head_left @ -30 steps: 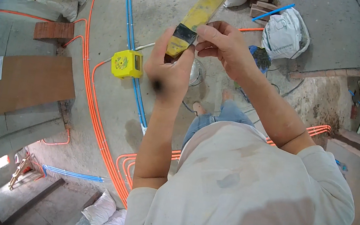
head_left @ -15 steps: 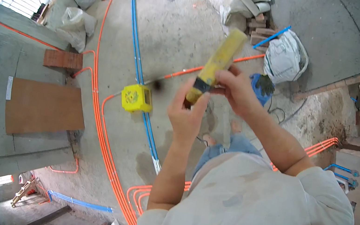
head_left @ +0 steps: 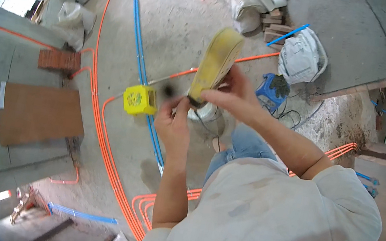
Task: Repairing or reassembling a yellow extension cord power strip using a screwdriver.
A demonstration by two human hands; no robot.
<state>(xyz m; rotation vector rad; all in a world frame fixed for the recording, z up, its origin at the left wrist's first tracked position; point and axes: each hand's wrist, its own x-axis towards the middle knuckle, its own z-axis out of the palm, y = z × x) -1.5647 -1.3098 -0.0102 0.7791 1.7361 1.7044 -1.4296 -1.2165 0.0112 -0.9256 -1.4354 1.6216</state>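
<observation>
In front of my chest I hold up a long, dusty yellow object [head_left: 215, 56]. It has a rounded far end, a row of small openings along one side and a dark lower end; its exact kind is unclear. My right hand [head_left: 235, 94] is closed on its lower right side, thumb across the front. My left hand [head_left: 175, 120] pinches at the dark lower end with thumb and fingertips. Something thin and dark runs down from there, but I cannot tell whether it belongs to the object. A whitish round container [head_left: 207, 112] shows partly behind my hands.
A bright yellow box [head_left: 139, 100] stands on the concrete floor beside blue pipes [head_left: 138, 36]. Orange pipes [head_left: 102, 121] curve along the left. A blue item with a dark glove [head_left: 273, 93], a white sack [head_left: 301, 57] and stacked bricks [head_left: 274, 25] lie at right. A brown board [head_left: 42, 117] is far left.
The yellow object has turned more upright, showing its broader face, and shifted left with both hands. My left hand has changed from cupping its lower end to pinching there.
</observation>
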